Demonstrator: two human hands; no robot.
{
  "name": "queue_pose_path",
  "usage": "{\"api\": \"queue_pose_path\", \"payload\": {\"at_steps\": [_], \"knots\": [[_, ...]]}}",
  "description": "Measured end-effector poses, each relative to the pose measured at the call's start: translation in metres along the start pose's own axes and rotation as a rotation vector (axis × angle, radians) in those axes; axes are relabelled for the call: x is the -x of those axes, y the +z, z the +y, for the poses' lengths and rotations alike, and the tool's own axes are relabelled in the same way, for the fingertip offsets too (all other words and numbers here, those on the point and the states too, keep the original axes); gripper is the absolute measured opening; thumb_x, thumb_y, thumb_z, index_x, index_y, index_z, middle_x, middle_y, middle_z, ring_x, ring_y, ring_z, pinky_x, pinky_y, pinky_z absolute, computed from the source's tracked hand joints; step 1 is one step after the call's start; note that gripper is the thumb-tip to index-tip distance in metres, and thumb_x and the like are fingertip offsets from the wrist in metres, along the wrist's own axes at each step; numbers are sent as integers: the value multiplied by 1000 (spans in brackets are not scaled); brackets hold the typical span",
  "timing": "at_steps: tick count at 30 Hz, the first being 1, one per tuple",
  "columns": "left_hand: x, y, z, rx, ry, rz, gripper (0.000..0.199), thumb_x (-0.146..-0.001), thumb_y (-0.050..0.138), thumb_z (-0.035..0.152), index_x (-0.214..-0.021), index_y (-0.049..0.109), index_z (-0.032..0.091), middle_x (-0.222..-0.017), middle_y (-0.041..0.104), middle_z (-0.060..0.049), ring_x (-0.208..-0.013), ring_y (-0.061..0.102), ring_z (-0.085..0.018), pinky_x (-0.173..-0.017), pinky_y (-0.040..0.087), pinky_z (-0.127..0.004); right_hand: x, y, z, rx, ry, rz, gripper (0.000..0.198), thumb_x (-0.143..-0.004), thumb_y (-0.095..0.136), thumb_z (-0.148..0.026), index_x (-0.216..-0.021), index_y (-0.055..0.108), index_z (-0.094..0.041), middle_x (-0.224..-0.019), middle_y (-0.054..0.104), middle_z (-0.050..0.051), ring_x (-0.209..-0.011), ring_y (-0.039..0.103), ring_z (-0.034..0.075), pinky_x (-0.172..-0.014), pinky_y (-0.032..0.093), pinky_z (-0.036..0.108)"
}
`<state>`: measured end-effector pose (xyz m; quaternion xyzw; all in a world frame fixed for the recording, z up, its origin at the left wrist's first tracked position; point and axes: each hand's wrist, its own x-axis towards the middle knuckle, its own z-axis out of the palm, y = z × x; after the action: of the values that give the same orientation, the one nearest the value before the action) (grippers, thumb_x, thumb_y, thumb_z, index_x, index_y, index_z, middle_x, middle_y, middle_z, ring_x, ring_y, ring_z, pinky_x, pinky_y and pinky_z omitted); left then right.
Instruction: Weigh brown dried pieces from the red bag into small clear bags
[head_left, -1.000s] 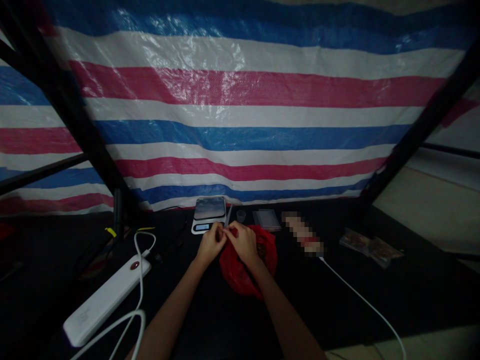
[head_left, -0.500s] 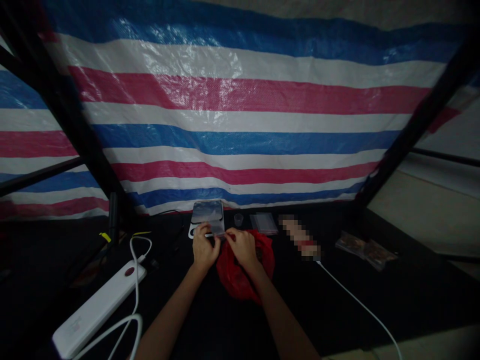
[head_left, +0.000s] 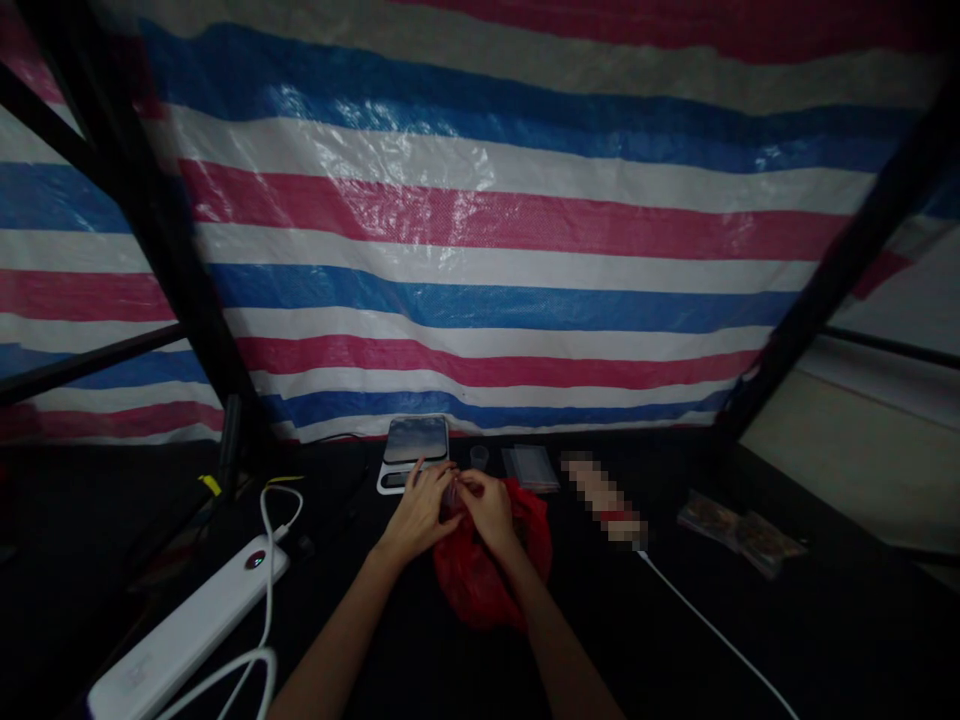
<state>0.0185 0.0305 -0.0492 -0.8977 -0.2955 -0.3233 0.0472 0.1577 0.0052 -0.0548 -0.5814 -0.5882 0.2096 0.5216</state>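
Over the far rim of a red plastic bag [head_left: 480, 590], my two hands meet at a small clear plastic bag [head_left: 451, 492], mostly covered by fingers. My left hand [head_left: 421, 505] wraps round its left side, fingers reaching across the top and thumb lower down. With fingertips pinched together, my right hand [head_left: 489, 508] grips the clear bag's upper edge. The red bag's contents are dark and hard to make out. Just beyond my left hand stands a white kitchen scale [head_left: 416, 441] with a dark, shiny plate. A small clear cup [head_left: 479, 458] sits behind my right hand.
Flat clear bags [head_left: 534, 468] lie right of the cup. Farther right are a blurred-out object [head_left: 604, 498] with a white cable [head_left: 709, 620] and two filled clear packets [head_left: 766, 542]. A white power bank [head_left: 187, 630] lies front left. Striped sheeting [head_left: 487, 310] hangs behind the black table.
The clear bag has come off the scale's front toward me, above the red bag. My left hand has turned flatter over it, and the scale's plate is uncovered. The view has tilted up slightly.
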Motion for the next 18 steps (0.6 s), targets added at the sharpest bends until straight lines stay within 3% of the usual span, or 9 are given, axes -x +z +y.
{"api": "queue_pose_path", "payload": {"at_steps": [7,14,18], "knots": [[3,1,-11,-42,-16,-7,54,-75,55,38,-121,36,16,-114,52,-10,-110,44,-23,-100,25,-44,-1,2,3,-82,-10,-42,21,-74,50,-23,-88,65,-18,-82,69,4,-75,64,17,-68,49,27],[4,4,-10,38,-83,15,57,-76,53,42,-123,35,16,-115,50,-11,-108,44,-24,-94,30,-41,5,-4,-8,139,-16,-15,25,-76,49,-24,-98,61,-26,-80,69,0,-75,63,16,-70,44,26],[3,4,-7,43,-89,28,55,-74,56,40,-120,39,17,-114,51,-10,-107,45,-24,-92,32,-40,5,-5,-12,198,9,-12,21,-78,48,-27,-94,61,-26,-78,69,-1,-73,63,15,-67,43,23]]}}
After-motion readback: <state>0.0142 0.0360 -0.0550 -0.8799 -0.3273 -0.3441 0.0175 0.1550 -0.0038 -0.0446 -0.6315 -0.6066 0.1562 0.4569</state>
